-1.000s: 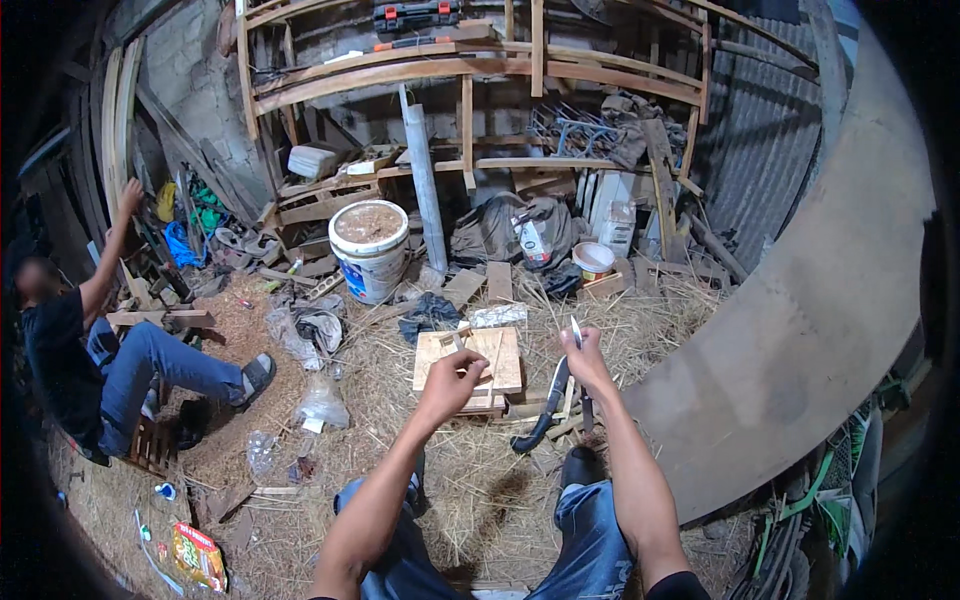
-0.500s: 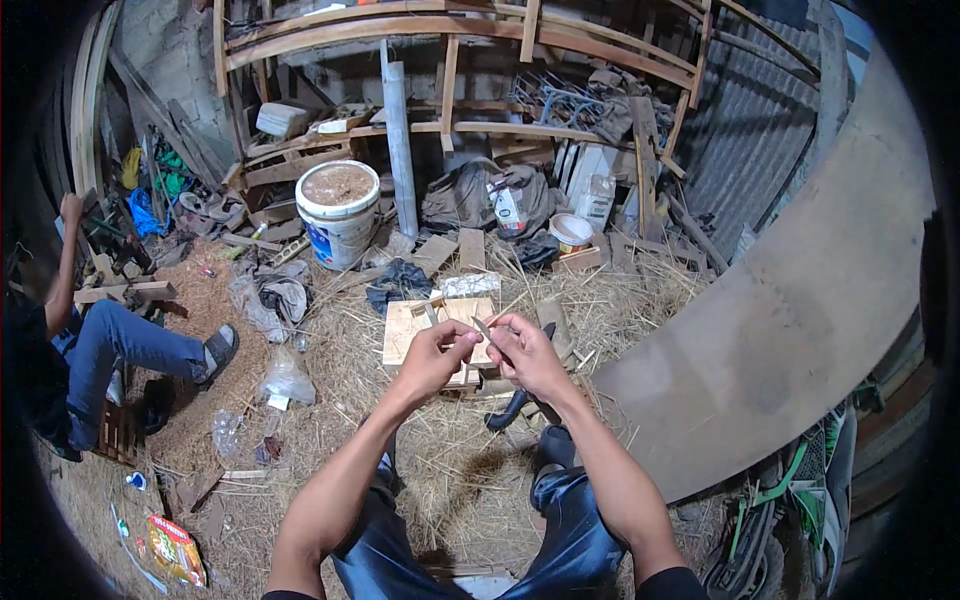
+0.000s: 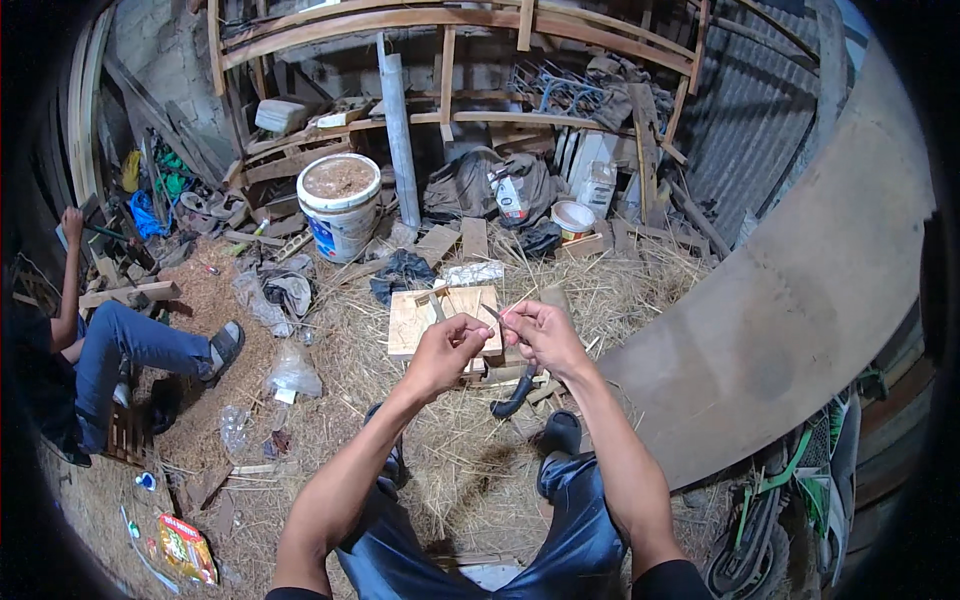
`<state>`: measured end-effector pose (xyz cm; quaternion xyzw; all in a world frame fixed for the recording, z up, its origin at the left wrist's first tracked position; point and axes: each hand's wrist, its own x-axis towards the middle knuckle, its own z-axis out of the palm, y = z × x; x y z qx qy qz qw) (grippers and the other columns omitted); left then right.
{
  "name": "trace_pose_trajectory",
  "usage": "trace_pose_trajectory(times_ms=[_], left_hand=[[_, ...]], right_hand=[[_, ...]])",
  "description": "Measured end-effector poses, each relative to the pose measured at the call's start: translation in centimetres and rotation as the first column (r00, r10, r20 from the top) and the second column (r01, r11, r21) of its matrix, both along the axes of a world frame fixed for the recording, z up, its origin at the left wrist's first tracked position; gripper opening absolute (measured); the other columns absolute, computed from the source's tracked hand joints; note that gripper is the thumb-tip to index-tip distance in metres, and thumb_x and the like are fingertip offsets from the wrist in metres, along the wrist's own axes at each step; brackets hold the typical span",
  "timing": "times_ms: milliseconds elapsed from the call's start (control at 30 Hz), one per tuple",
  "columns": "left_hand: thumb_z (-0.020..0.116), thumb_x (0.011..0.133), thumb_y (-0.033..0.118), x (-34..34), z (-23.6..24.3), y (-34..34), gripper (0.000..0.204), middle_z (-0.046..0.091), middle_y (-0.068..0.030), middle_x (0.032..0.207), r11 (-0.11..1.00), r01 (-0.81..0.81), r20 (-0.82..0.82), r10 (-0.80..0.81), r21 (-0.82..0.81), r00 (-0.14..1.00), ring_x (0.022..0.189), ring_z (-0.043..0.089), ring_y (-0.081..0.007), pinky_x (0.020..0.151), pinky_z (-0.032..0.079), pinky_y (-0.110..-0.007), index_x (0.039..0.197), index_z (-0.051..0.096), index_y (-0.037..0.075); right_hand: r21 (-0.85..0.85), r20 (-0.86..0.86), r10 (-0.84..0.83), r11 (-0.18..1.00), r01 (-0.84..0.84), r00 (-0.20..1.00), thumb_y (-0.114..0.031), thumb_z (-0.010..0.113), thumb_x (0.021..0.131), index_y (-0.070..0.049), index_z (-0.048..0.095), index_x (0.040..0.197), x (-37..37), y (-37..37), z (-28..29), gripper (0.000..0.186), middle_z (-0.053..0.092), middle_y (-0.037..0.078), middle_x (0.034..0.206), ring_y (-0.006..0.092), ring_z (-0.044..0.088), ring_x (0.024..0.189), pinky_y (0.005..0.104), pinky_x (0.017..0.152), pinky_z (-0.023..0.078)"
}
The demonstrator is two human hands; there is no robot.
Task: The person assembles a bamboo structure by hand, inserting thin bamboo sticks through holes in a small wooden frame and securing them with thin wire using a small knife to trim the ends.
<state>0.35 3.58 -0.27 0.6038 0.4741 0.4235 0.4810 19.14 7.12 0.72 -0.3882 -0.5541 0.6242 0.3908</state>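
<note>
Right hand partly hides knife

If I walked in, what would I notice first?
Probably the left hand and right hand close together in the middle, the right holding a pointed blade. Next might be the white bucket behind them, to the left, and the huge brownish sheet along the right side.

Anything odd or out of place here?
Yes, stray litter: a red-and-yellow packet lies at lower left, and a crumpled clear plastic bag farther up, both loose on the straw-strewn floor, looking like discarded packaging. Nothing stands out at the left hand or right hand.
</note>
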Motion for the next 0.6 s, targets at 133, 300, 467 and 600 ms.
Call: trace_pose_trajectory(times_ms=[133, 300, 467, 600], left_hand=[[0.059, 0.092, 0.018, 0.1, -1.1, 0.8, 0.020, 0.066, -0.0034, 0.088, 1.000, -0.013, 0.047, 0.012, 0.011, 0.999, 0.078, 0.056, -0.0066, 0.068, 0.044, -0.021, 0.098, 0.062, -0.001], [0.061, 0.091, 0.018, -0.9, -1.3, -0.1, 0.019, 0.063, -0.0014, 0.082, 0.999, -0.040, -0.026, 0.040, 0.009, 0.999, 0.071, 0.052, -0.0053, 0.061, 0.041, -0.021, 0.095, 0.063, 0.000], [0.058, 0.091, 0.019, -2.9, -1.0, -0.3, 0.017, 0.055, 0.0022, 0.070, 0.992, -0.125, -0.039, 0.124, 0.000, 0.991, 0.061, 0.046, -0.0055, 0.054, 0.036, -0.022, 0.094, 0.064, 0.003], [0.056, 0.093, 0.021, -2.5, -2.0, 0.9, 0.020, 0.055, 0.0020, 0.069, 0.984, -0.172, -0.059, 0.175, 0.056, 0.983, 0.059, 0.044, -0.0050, 0.052, 0.035, -0.022, 0.095, 0.063, 0.003]], right_hand=[[0.077, 0.001, -0.007, 0.997, 0.007, 1.000, -0.016, 0.057, 0.093, -0.003, 0.063, 0.095, 0.1, 0.9, -0.7, 0.014, 0.056, -0.002, 0.067, 0.0013, 0.038, 0.047, 0.0172, 0.039, 0.028], [0.219, 0.106, -0.411, 0.898, 0.382, 0.906, -0.009, 0.050, 0.094, -0.002, 0.064, 0.095, 2.9, 2.6, -0.2, 0.015, 0.056, 0.000, 0.070, 0.0038, 0.041, 0.049, 0.0179, 0.044, 0.032], [0.236, 0.156, -0.576, 0.810, 0.536, 0.802, -0.012, 0.047, 0.094, -0.002, 0.064, 0.101, 8.5, 4.7, -4.5, 0.020, 0.056, 0.000, 0.072, 0.0047, 0.039, 0.048, 0.0189, 0.042, 0.031], [0.472, 0.237, -0.520, 0.800, 0.371, 0.821, -0.017, 0.047, 0.097, -0.003, 0.062, 0.106, 5.4, 4.7, -6.5, 0.023, 0.060, 0.002, 0.076, 0.0036, 0.041, 0.044, 0.0184, 0.040, 0.032]])
